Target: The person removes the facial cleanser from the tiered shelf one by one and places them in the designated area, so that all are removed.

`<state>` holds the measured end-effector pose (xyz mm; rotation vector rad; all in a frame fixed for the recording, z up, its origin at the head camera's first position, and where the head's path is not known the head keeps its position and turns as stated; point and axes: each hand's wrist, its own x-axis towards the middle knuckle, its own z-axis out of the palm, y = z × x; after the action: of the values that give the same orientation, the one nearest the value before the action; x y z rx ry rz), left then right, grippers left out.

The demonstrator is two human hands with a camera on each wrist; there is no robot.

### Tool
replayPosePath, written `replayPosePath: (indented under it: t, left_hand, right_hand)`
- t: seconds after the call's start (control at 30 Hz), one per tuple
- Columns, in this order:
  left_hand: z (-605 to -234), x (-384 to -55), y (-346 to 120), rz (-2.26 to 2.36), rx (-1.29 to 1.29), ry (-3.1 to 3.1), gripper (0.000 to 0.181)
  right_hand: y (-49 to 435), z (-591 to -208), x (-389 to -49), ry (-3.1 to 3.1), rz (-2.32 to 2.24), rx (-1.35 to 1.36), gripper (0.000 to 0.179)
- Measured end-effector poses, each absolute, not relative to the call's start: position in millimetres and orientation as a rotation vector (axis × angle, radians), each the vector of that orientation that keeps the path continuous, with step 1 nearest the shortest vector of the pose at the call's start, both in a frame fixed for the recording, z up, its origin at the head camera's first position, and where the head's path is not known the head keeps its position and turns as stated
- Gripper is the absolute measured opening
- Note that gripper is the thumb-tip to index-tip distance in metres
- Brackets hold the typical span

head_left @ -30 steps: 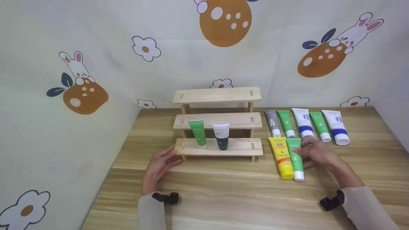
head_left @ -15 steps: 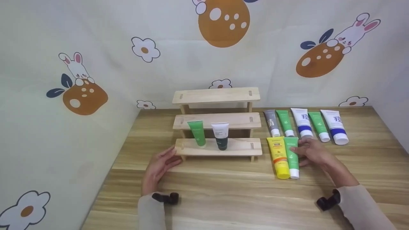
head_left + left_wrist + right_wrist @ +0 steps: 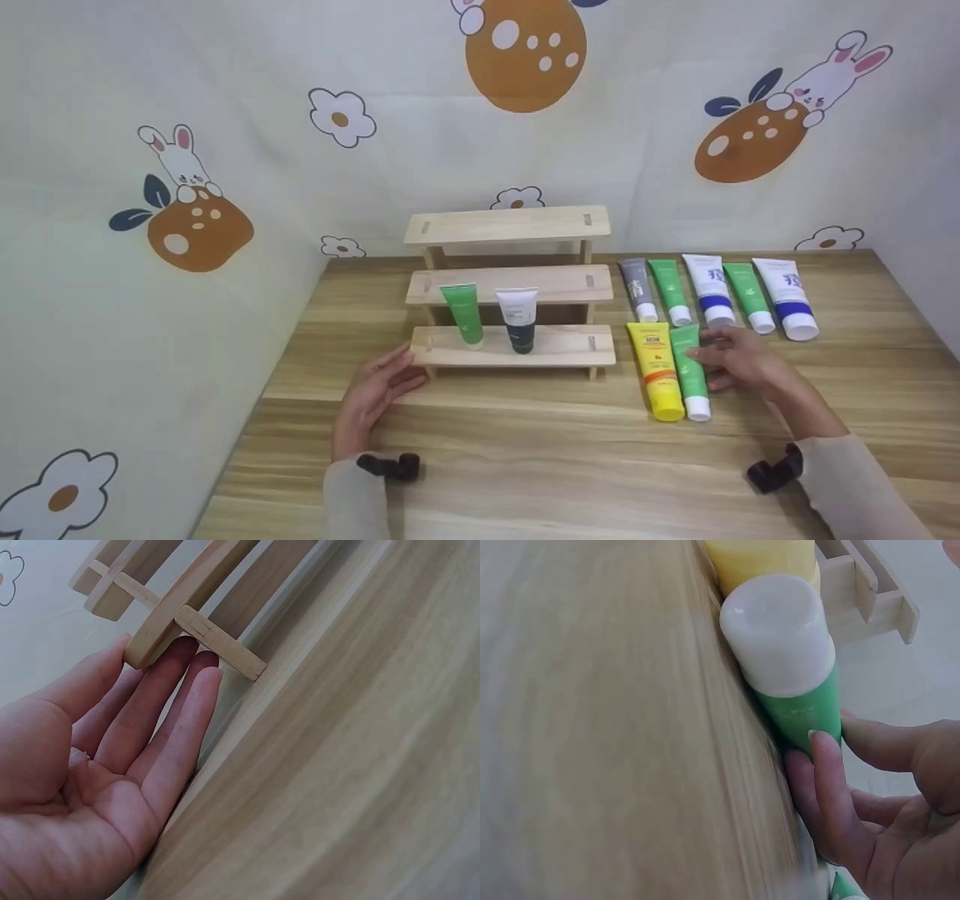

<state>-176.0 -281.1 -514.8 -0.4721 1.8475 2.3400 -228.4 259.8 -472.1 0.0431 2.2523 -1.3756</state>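
Observation:
In the head view, my left hand point(image 3: 381, 386) holds the left end of the lowest step of a three-tier wooden display stand point(image 3: 540, 357). The left wrist view shows its thumb at the step's edge and the other fingers beneath. My right hand point(image 3: 742, 361) pinches a green tube with a white cap point(image 3: 688, 367) lying on the table, thumb on its upper face. Left of that tube lies a yellow tube point(image 3: 657, 360), its cap toward me. On the lowest step stand a small green tube point(image 3: 465, 315) and a white-and-dark-green tube point(image 3: 520, 319), both cap down.
Behind my right hand lies a row of tubes: a grey one point(image 3: 639, 289), a green one point(image 3: 670, 291), a white-and-blue one point(image 3: 708, 289), another green one point(image 3: 748, 296) and a larger white-and-blue one point(image 3: 786, 296). A patterned cloth point(image 3: 420, 150) hangs behind the table.
The green and yellow tubes slid slightly left with my right hand. Since then the green tube has shifted a little right, leaving a gap between the two caps. My left hand stays put.

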Motion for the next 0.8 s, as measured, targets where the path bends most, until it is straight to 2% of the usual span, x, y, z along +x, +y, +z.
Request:
replayPosePath:
  t: [0.37, 0.8]
  left_hand:
    - [-516, -174, -282, 2.367, -0.444, 1.833, 0.048]
    - [-515, -174, -282, 2.336, -0.439, 1.848, 0.051]
  right_hand:
    - [263, -452, -225, 2.335, -1.326, 0.102, 0.073]
    - [230, -417, -215, 2.407, -1.513, -0.058, 0.070]
